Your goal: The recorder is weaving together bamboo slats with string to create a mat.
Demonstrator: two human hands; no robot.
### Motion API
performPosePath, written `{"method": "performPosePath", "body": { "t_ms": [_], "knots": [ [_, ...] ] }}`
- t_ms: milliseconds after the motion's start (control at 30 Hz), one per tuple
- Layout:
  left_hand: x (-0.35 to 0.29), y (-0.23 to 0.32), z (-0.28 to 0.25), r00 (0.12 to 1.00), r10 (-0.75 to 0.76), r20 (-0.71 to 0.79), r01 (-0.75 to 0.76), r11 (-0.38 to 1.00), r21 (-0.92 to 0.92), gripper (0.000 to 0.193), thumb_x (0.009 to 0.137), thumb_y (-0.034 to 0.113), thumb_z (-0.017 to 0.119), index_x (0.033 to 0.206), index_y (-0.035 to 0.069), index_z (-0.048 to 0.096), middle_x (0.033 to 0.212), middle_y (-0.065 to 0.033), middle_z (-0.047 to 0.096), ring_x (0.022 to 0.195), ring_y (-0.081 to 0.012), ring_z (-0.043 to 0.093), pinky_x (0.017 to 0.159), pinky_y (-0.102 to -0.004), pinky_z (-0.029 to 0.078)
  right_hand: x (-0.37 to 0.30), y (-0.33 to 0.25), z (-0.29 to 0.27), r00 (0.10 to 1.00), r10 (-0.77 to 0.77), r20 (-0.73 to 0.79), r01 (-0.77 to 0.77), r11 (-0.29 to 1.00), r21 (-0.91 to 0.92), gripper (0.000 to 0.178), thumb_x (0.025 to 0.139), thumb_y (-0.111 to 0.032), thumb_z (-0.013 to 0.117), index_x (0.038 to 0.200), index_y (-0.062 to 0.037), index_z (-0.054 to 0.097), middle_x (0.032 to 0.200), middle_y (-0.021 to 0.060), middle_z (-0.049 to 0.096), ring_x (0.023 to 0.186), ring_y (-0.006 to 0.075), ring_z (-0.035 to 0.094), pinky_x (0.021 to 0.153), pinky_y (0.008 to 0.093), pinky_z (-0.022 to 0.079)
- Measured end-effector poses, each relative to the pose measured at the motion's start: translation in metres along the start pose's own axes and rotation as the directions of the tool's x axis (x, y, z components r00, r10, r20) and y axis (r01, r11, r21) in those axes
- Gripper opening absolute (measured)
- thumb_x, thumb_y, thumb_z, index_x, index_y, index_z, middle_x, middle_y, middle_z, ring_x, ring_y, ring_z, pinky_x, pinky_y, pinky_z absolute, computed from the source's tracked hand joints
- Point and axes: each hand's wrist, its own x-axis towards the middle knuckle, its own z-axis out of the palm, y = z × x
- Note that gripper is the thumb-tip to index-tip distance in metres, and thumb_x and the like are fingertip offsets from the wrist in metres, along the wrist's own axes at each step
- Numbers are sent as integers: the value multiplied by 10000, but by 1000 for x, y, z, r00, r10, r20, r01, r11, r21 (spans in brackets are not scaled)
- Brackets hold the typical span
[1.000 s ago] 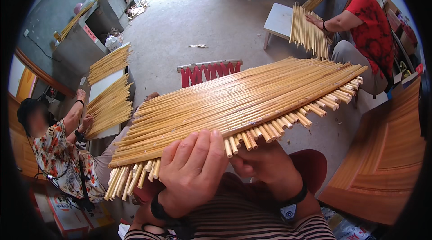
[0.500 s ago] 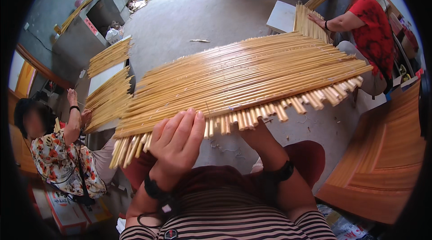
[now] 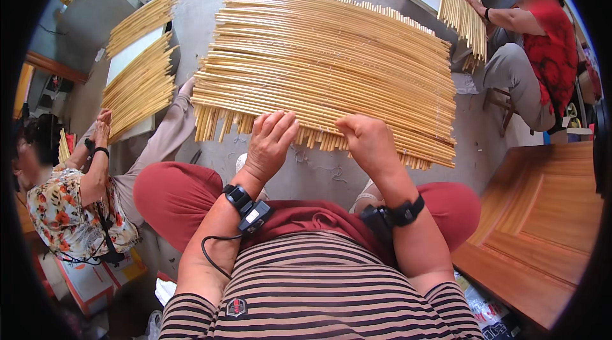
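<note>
A wide mat of straight yellow reed stalks point(image 3: 331, 59), bound with rows of thin thread, lies in front of me above my knees. Uneven stalk ends stick out along its near edge. My left hand point(image 3: 269, 145) grips that near edge, its fingers bent together over the stalks. A little to the right, my right hand point(image 3: 370, 139) is closed in a pinch at the same edge. What lies between its fingertips is too small to make out. Both wrists carry black straps.
At left, a person in a flowered shirt point(image 3: 83, 206) works beside stalk bundles point(image 3: 140, 85) on a low table. At right, a person in red point(image 3: 551, 53) handles another stalk mat point(image 3: 462, 12). A wooden panel point(image 3: 542, 225) stands at my right. Thread scraps lie on the floor.
The mat has tipped from a tilted, raised position to lie flatter and farther from me. My right hand has come from beneath it to the near edge. My left hand stays on that edge.
</note>
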Motion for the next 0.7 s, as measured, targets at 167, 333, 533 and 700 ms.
{"method": "performPosePath", "body": {
  "t_ms": [167,333,533,700],
  "knots": [
    [-6,1,3,998,-57,7,58,995,-84,309,778,43,573,1085,71,603,1181,-72,574,1138,-249,504,974,-413,367,18,10,44,993,-111,-34,113,992,64,55,752,-120,648,799,-103,672,811,70,620,820,269,602,697,384,464],
    [-12,-3,9,995,-94,-33,87,984,-155,309,772,72,566,1073,108,624,1171,-67,578,1118,-239,509,974,-409,361,23,3,65,943,-321,-85,319,947,-38,93,693,-119,678,743,-112,599,810,28,579,823,234,558,748,372,413],
    [-8,-2,8,993,-100,-56,88,978,-191,289,759,110,569,1036,139,646,1154,-61,580,1091,-228,512,955,-395,356,28,11,70,883,-459,-100,454,888,-75,118,688,-86,660,712,-97,545,784,39,564,794,234,547,711,356,423],
    [-3,0,6,990,-129,-53,118,979,-165,260,736,116,599,992,120,640,1112,-69,583,1085,-238,510,945,-404,350,44,-28,43,841,-496,-214,510,860,9,109,721,-44,651,707,-66,545,765,78,561,760,259,548,645,343,442]
  ]
}}
